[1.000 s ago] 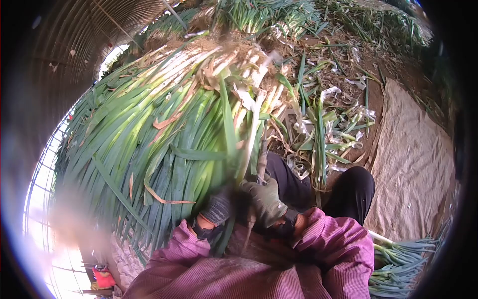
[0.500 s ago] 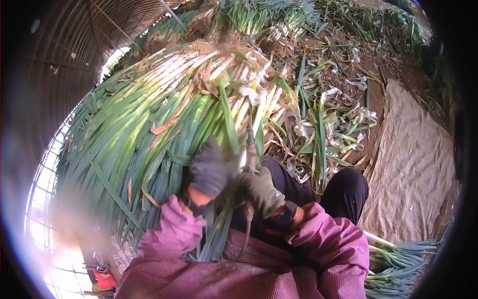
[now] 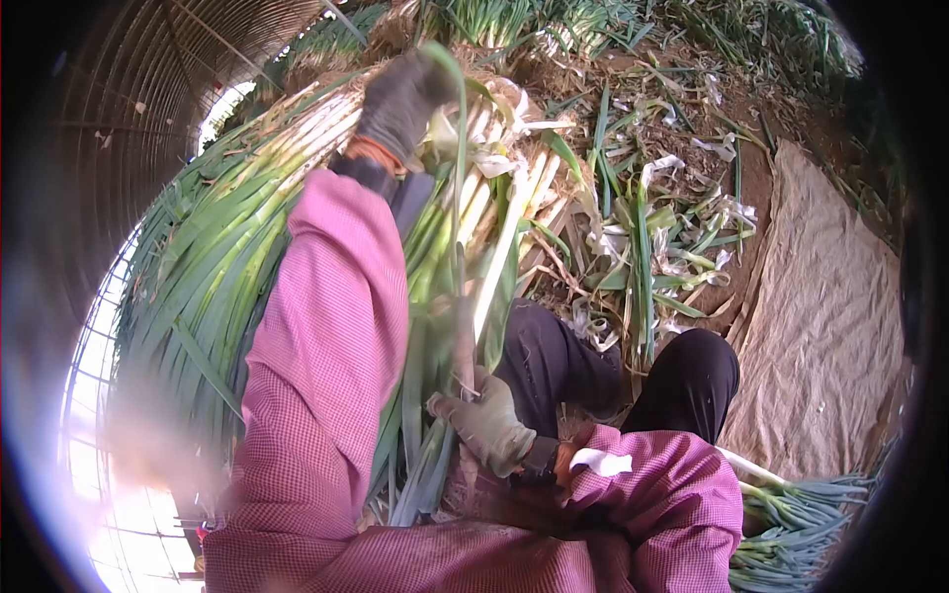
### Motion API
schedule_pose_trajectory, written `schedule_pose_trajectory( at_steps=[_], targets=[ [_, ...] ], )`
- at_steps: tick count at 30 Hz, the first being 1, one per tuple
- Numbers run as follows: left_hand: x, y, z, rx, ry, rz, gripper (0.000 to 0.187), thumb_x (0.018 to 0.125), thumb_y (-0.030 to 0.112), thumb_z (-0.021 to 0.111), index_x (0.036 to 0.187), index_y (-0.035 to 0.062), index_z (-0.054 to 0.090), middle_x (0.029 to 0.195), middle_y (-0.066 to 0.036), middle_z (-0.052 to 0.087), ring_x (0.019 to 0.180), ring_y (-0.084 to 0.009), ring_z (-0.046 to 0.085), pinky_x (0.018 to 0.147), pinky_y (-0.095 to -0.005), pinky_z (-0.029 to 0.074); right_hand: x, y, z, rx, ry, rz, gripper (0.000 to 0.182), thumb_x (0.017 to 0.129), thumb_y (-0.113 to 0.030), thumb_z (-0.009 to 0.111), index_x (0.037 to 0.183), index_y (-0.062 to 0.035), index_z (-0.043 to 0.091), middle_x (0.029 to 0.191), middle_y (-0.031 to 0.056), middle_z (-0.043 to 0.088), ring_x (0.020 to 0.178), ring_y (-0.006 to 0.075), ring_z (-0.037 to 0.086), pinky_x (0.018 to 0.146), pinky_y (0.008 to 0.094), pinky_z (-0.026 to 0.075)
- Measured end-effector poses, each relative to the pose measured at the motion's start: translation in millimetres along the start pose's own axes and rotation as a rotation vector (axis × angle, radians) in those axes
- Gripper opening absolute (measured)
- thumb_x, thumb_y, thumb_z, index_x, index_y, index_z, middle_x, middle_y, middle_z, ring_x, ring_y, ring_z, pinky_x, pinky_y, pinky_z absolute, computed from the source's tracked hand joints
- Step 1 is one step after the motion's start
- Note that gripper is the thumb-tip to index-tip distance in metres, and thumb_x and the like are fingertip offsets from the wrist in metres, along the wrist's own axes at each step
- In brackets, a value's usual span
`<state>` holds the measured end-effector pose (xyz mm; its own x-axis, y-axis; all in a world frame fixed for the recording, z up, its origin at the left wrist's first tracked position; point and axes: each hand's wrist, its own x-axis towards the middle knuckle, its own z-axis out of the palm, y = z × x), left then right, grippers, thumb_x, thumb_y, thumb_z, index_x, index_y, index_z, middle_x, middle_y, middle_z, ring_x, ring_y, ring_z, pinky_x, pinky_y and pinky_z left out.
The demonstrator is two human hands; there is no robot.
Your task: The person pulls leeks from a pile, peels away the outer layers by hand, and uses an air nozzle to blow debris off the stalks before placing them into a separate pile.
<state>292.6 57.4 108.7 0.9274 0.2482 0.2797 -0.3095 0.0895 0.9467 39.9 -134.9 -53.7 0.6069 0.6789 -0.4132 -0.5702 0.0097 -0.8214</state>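
My left hand [image 3: 405, 104], in a dark grey glove, is raised over the root end of a big heap of long green onions [image 3: 213, 252]. Its fingers are closed round a green onion leaf [image 3: 457, 128], which arcs over the hand and hangs down. Low in front of my body, my right hand [image 3: 489, 423], in a grey-green glove, grips a slim wand-like tool [image 3: 463, 341] that points upward. A hose seems to run down from it. Beside the tool a white green onion stalk [image 3: 491, 282] lies slanted across the heap's near edge.
Peeled skins and leaf scraps [image 3: 643, 247] litter the soil to the right. A beige cloth [image 3: 816, 316] lies beyond my knee [image 3: 692, 381], with more green onions [image 3: 801, 524] below it. Further bundles [image 3: 494, 20] stand at the back; a ribbed wall [image 3: 129, 109] curves up on the left.
My left hand has swung up and away from beside my right hand to the heap's root end, drawing a leaf up. My right hand has come slightly lower and nearer with the tool.
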Motion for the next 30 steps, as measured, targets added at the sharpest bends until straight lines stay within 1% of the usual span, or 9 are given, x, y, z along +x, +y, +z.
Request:
schedule_pose_trajectory(
  at_steps=[2, 6, 7, 9, 10, 12, 15, 20, 30],
  targets=[
    [-9, 24, 15, 0.063, -0.102, -0.032, 0.019, 0.095, 0.019, 0.053, 0.096, 0.0023, 0.062, 0.081, -0.007, 0.064, 0.071, -0.0183, 0.061, 0.065, -0.0323, 0.051, 0, 3, 5, 0.150, 0.057, -0.067, 0.030, 0.080, -0.009, 0.069, 0.103, 0.0003, 0.053, 0.076, 0.0058, 0.059, 0.050, 0.0129, 0.055, 0.044, 0.0265, 0.046],
    [-58, -14, -39, 1.736, -0.622, 0.045, 0.017, 0.089, 0.018, 0.057, 0.098, 0.0036, 0.060, 0.092, -0.016, 0.064, 0.080, -0.0259, 0.062, 0.069, -0.0356, 0.050, -18, -26, -5, 0.292, 0.016, 0.020, 0.022, 0.080, -0.001, 0.064, 0.100, 0.0009, 0.056, 0.084, 0.0072, 0.062, 0.074, 0.0155, 0.061, 0.064, 0.0290, 0.051],
    [-95, -31, -54, 1.822, -0.597, 0.188, 0.022, 0.085, 0.020, 0.061, 0.099, 0.0032, 0.059, 0.093, -0.018, 0.063, 0.080, -0.0293, 0.061, 0.070, -0.0369, 0.050, -23, -17, 2, 0.322, 0.036, -0.066, 0.023, 0.079, -0.001, 0.064, 0.100, 0.0011, 0.056, 0.085, 0.0070, 0.062, 0.077, 0.0161, 0.062, 0.067, 0.0296, 0.051],
    [-162, -20, -33, 1.833, -0.404, -0.279, 0.036, 0.079, 0.029, 0.067, 0.101, 0.0015, 0.059, 0.093, -0.022, 0.062, 0.084, -0.0372, 0.061, 0.075, -0.0413, 0.050, -31, 16, 14, 0.195, -0.050, -0.130, 0.027, 0.078, -0.002, 0.066, 0.103, 0.0014, 0.056, 0.085, 0.0059, 0.061, 0.077, 0.0160, 0.062, 0.069, 0.0291, 0.051],
    [-180, -22, -34, 1.850, -0.340, -0.241, 0.039, 0.078, 0.032, 0.069, 0.101, 0.0012, 0.058, 0.094, -0.023, 0.062, 0.086, -0.0387, 0.060, 0.076, -0.0429, 0.050, -34, 27, 18, 0.103, -0.099, -0.030, 0.044, 0.078, -0.010, 0.072, 0.116, 0.0027, 0.054, 0.100, 0.0104, 0.066, 0.089, 0.0187, 0.063, 0.081, 0.0296, 0.049],
    [-206, -24, -40, 1.874, -0.205, -0.176, 0.046, 0.076, 0.036, 0.071, 0.101, 0.0005, 0.058, 0.094, -0.024, 0.062, 0.090, -0.0418, 0.060, 0.079, -0.0459, 0.049, -41, 9, 15, 0.145, -0.099, -0.039, 0.033, 0.077, -0.005, 0.068, 0.108, 0.0027, 0.056, 0.092, 0.0069, 0.064, 0.083, 0.0156, 0.061, 0.076, 0.0281, 0.049],
    [-211, -15, -35, 1.787, -0.223, -0.445, 0.051, 0.073, 0.039, 0.072, 0.103, -0.0007, 0.058, 0.097, -0.026, 0.062, 0.094, -0.0415, 0.060, 0.081, -0.0463, 0.049, -25, 0, 8, 0.233, -0.048, -0.017, 0.029, 0.078, -0.003, 0.066, 0.105, 0.0034, 0.056, 0.088, 0.0049, 0.063, 0.078, 0.0134, 0.060, 0.073, 0.0272, 0.049],
    [-201, -15, -20, 1.807, -0.146, -0.459, 0.057, 0.072, 0.041, 0.072, 0.106, -0.0030, 0.058, 0.098, -0.027, 0.063, 0.093, -0.0413, 0.061, 0.082, -0.0454, 0.049, -35, 17, 14, 0.187, -0.125, -0.132, 0.040, 0.082, -0.009, 0.068, 0.118, 0.0028, 0.054, 0.097, 0.0092, 0.066, 0.089, 0.0167, 0.061, 0.080, 0.0290, 0.048],
    [-252, -7, -29, 1.770, -0.154, -0.287, 0.051, 0.072, 0.036, 0.074, 0.100, -0.0036, 0.058, 0.088, -0.026, 0.063, 0.085, -0.0427, 0.061, 0.075, -0.0470, 0.050, -21, 19, 14, 0.356, -0.115, -0.093, 0.032, 0.081, -0.007, 0.070, 0.107, 0.0032, 0.056, 0.092, 0.0092, 0.065, 0.082, 0.0160, 0.061, 0.076, 0.0291, 0.049]
  ],
)
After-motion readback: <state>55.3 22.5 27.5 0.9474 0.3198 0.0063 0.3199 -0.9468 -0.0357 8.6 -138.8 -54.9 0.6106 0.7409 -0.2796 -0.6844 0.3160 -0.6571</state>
